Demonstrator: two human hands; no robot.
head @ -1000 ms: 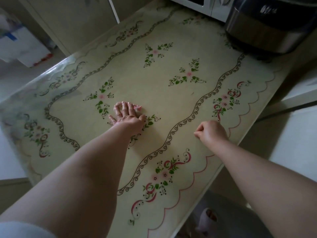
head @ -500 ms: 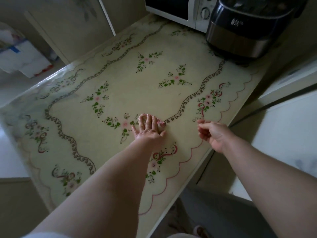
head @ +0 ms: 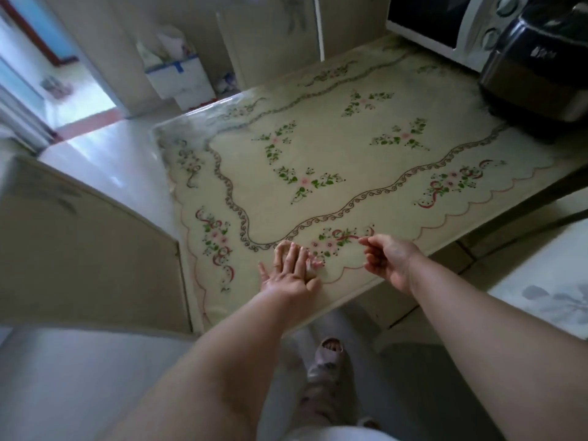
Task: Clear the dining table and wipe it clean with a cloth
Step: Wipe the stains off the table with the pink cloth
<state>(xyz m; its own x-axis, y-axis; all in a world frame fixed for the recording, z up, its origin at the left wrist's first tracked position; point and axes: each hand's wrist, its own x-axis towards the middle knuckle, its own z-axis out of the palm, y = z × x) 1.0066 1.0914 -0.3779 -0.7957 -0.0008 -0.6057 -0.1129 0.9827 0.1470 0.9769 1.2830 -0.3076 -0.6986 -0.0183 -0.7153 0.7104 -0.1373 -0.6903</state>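
While the cloth (head: 315, 265) is pressed under the straight fingers (head: 291, 259) of the left hand (head: 286, 280) at the near edge of the surface (head: 334, 148), the right hand (head: 388, 259) is held just beside it, loosely curled and empty.

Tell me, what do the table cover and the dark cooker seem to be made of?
Table cover: probably glossy plastic over printed floral cloth; light glares off its far-left corner. Dark cooker: shiny black plastic top, apparently brushed metal band below.

glossy plastic table cover (head: 366, 148); shiny metal-banded cooker (head: 537, 78).
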